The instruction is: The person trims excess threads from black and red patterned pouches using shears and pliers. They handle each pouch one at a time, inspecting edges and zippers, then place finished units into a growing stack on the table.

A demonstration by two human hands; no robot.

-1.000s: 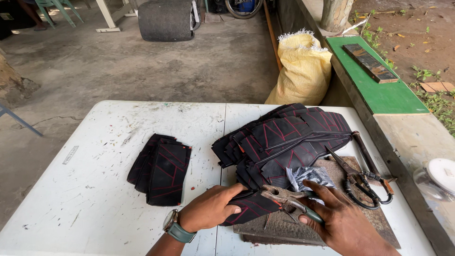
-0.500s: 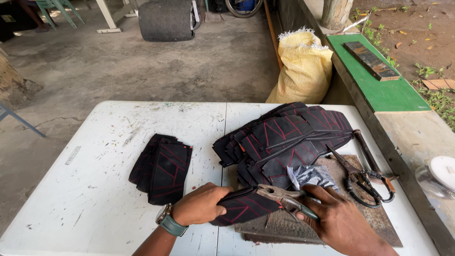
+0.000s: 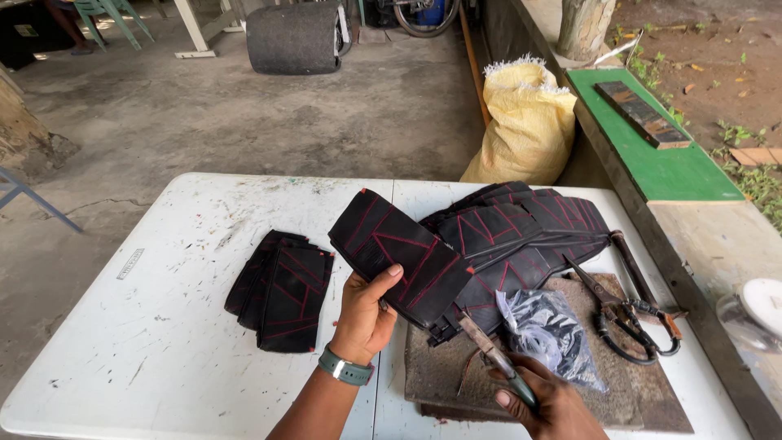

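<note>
My left hand grips a black strip of material with red stitched lines and holds it up, tilted, over the middle of the white table. A green watch sits on that wrist. My right hand holds a narrow metal cutting tool with its tip pointing up and left, over a dark wooden board. A larger heap of the same black strips lies behind the board. A small stack of cut black pieces lies to the left of my left hand.
A clear plastic bag of dark bits and a pair of big old shears rest on the board. A yellow sack stands beyond the table. A green bench runs along the right. A white lidded container sits at the right edge.
My left hand has lifted a black strip off the board and raised it over the table. My right hand drew back toward me with the tool.
</note>
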